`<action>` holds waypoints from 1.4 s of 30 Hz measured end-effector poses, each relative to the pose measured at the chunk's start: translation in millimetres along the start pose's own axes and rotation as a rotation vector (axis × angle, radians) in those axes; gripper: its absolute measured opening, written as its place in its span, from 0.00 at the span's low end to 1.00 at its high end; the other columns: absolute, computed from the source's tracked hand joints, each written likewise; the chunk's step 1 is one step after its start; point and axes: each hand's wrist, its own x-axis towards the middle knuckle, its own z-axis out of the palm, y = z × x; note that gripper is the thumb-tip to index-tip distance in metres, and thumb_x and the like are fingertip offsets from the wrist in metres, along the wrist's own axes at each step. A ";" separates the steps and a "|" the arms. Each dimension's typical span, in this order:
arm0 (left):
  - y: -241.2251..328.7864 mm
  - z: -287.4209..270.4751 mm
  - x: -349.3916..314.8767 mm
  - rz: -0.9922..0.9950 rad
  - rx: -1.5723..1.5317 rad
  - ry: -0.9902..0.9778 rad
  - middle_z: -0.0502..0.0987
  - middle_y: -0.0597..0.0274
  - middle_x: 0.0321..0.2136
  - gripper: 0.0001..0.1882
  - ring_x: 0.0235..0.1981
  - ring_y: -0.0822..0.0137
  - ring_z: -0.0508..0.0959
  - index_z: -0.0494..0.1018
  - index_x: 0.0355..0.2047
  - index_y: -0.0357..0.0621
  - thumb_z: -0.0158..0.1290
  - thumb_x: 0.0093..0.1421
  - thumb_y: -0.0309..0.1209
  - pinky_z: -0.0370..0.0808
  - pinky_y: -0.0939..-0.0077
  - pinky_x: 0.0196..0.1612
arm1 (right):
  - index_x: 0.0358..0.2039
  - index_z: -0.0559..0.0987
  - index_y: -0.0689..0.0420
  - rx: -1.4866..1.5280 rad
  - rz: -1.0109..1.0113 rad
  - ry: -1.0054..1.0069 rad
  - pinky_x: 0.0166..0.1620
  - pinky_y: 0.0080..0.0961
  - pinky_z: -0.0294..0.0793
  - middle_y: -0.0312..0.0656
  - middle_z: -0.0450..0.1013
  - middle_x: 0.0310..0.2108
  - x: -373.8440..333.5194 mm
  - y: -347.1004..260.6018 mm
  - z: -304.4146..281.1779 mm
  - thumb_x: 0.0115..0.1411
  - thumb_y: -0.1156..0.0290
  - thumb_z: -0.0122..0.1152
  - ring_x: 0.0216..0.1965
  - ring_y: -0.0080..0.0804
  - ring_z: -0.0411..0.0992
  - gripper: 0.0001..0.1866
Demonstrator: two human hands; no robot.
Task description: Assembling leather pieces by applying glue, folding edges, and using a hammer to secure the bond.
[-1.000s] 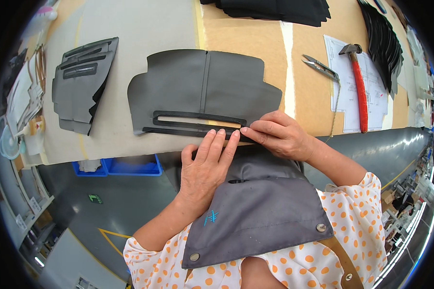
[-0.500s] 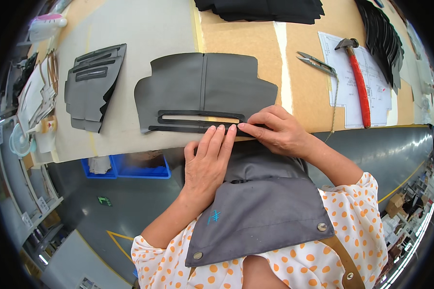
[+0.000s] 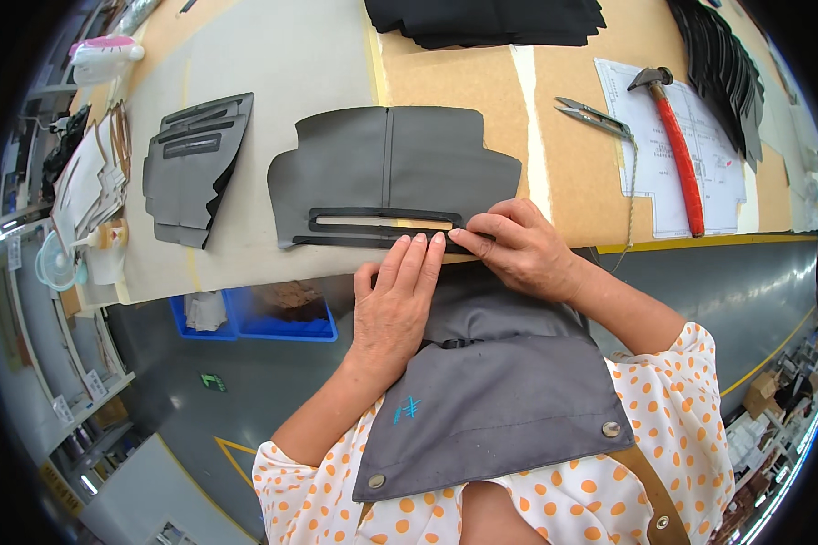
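Observation:
A dark grey leather-like panel (image 3: pixel 436 150) with a centre seam and stepped corners lies flat on the table before me. Near its close edge runs a long slot bordered in black (image 3: pixel 373 213). Below the slot, a black strip (image 3: pixel 336 242) follows the panel's edge. My left hand (image 3: pixel 391 309) rests with outstretched fingertips on the strip, just left of my right hand. With thumb and forefinger together, my right hand (image 3: pixel 527 250) pinches the strip's right end at the panel's lower right corner. Its remaining fingers curl above, hiding that corner.
Stacked grey panels (image 3: pixel 195 168) lie to the left. Thread snips (image 3: pixel 595 118) and a red-handled hammer (image 3: pixel 677 150) lie right, the hammer on a paper pattern (image 3: pixel 636 173). Black pieces (image 3: pixel 482 20) are piled at the back. Blue bins (image 3: pixel 286 331) sit below the table edge.
The view has shifted slightly, moving the table's left side rightward in the picture. Both hands stay at the same part of the panel's edge, with hardly any finger movement.

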 end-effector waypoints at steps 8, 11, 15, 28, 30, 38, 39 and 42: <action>2.7 -3.1 0.7 -0.015 0.013 -0.018 0.72 0.64 0.61 0.38 0.63 0.66 0.71 0.69 0.67 0.48 0.54 0.52 0.20 0.63 0.67 0.53 | 0.50 0.83 0.54 -0.001 0.007 -0.045 0.46 0.31 0.73 0.33 0.72 0.44 3.6 -2.4 -3.8 0.49 0.75 0.70 0.43 0.34 0.70 0.24; 5.3 -1.2 -1.1 -0.025 0.007 -0.025 0.71 0.63 0.62 0.38 0.64 0.66 0.70 0.69 0.67 0.48 0.54 0.52 0.19 0.63 0.67 0.55 | 0.49 0.83 0.54 -0.011 0.031 -0.027 0.46 0.31 0.73 0.34 0.73 0.44 4.4 -4.2 -3.0 0.49 0.76 0.69 0.43 0.35 0.70 0.23; 10.8 1.7 0.0 -0.041 -0.009 -0.005 0.70 0.62 0.62 0.39 0.65 0.65 0.70 0.69 0.67 0.47 0.54 0.51 0.18 0.63 0.66 0.57 | 0.50 0.84 0.54 0.106 0.121 -0.016 0.47 0.32 0.74 0.36 0.74 0.42 3.8 -0.7 -6.7 0.51 0.77 0.66 0.43 0.35 0.72 0.22; 22.6 -4.3 14.3 -0.157 -0.298 0.042 0.68 0.53 0.63 0.38 0.64 0.58 0.69 0.69 0.67 0.44 0.51 0.52 0.13 0.63 0.61 0.61 | 0.60 0.74 0.57 -0.772 0.920 0.105 0.59 0.44 0.68 0.52 0.75 0.53 -87.9 125.2 -134.7 0.67 0.58 0.63 0.57 0.50 0.71 0.25; 20.0 1.5 4.3 -0.068 -0.326 0.158 0.72 0.54 0.59 0.33 0.61 0.57 0.73 0.73 0.62 0.44 0.52 0.53 0.14 0.64 0.61 0.61 | 0.59 0.74 0.57 -0.709 1.004 0.097 0.58 0.45 0.69 0.53 0.75 0.53 -96.1 138.2 -140.5 0.69 0.57 0.61 0.56 0.51 0.71 0.24; -37.0 -19.5 -14.0 -0.318 -0.306 0.302 0.77 0.55 0.54 0.25 0.59 0.53 0.75 0.80 0.54 0.42 0.52 0.57 0.13 0.68 0.62 0.60 | 0.56 0.75 0.58 -0.302 1.143 0.271 0.42 0.32 0.75 0.44 0.76 0.34 -78.2 117.5 -171.3 0.75 0.53 0.48 0.37 0.37 0.76 0.22; -44.9 -19.3 -14.7 -0.327 -0.306 0.301 0.77 0.55 0.54 0.25 0.59 0.53 0.75 0.80 0.54 0.42 0.52 0.57 0.13 0.68 0.62 0.60 | 0.57 0.75 0.57 -0.063 1.194 0.301 0.32 0.22 0.69 0.35 0.70 0.28 -62.5 97.2 -175.7 0.76 0.53 0.47 0.29 0.21 0.68 0.22; -67.6 -7.6 -9.1 -0.400 -0.297 0.407 0.77 0.55 0.53 0.20 0.59 0.52 0.75 0.80 0.53 0.43 0.54 0.62 0.16 0.69 0.62 0.60 | 0.60 0.75 0.56 0.315 0.982 0.185 0.28 0.16 0.62 0.30 0.67 0.28 -21.9 34.2 -153.3 0.76 0.54 0.48 0.26 0.14 0.62 0.22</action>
